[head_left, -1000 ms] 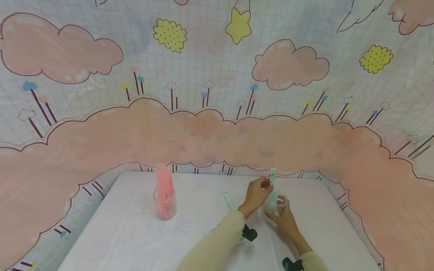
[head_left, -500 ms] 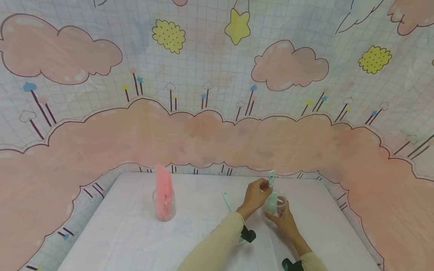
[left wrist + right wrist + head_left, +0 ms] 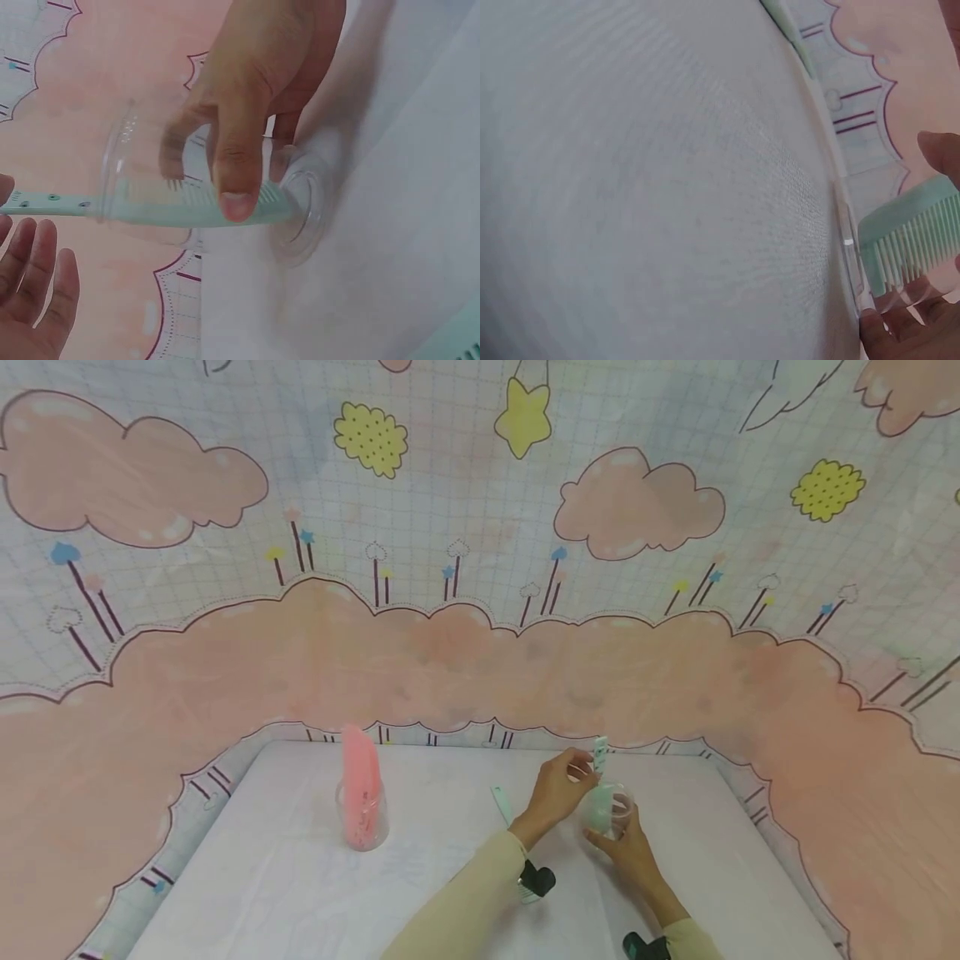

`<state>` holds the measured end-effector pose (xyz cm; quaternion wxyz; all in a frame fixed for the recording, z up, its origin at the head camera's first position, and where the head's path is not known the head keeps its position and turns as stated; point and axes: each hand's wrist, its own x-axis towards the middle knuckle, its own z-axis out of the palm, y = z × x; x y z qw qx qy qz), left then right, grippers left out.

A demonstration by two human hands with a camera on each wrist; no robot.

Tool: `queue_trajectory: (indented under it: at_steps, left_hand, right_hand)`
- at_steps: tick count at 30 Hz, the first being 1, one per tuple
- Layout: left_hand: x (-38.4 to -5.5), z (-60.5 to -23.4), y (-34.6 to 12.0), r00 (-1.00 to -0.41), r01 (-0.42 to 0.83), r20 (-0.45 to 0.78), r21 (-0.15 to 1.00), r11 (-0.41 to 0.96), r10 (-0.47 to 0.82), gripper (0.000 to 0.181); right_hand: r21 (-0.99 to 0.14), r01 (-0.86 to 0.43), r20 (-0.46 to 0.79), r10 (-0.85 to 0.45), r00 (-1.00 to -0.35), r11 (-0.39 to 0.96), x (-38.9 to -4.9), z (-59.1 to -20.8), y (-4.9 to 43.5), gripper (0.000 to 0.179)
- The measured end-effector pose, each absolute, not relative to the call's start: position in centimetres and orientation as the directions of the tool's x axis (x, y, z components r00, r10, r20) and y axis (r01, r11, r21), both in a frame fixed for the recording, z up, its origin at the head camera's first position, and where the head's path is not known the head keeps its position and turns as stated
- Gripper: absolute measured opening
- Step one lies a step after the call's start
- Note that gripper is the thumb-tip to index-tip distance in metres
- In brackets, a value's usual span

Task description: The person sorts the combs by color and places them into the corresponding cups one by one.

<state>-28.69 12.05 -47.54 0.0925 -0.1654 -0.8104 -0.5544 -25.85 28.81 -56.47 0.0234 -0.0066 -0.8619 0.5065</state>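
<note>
A mint-green comb (image 3: 172, 214) stands teeth-down inside a clear plastic cup (image 3: 306, 202), its patterned handle rising above the rim. My right hand (image 3: 630, 852) grips this cup round its side, thumb across the wall. Beside the handle is my left hand (image 3: 553, 792); in the left wrist view its fingers (image 3: 54, 311) are loosely straight, with the fingertips right by the handle. In the right wrist view, the comb's teeth show through the cup wall, between the right thumb (image 3: 941, 156) and fingers.
A second green comb (image 3: 501, 804) lies on the white table (image 3: 442, 860), partly hidden under the left forearm. Farther left, a pink comb (image 3: 362, 772) stands in another clear cup (image 3: 382, 828). A cloud-printed cloth (image 3: 450, 660) hangs behind the table.
My left hand's fingers have loosened from the comb handle, and the hand and forearm have shifted slightly left. The right hand keeps its hold on the cup.
</note>
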Motion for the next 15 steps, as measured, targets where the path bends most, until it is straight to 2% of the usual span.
queue_trajectory:
  at_steps: [15]
  left_hand:
    - [-27.1, -47.3, 8.8, -0.906, 0.42, 0.38, 0.863, 0.281, 0.189, 0.021]
  right_hand:
    - [-0.885, 0.024, -0.016, 0.022, -1.0, 0.465, -26.0, -56.5, 29.0, 0.095]
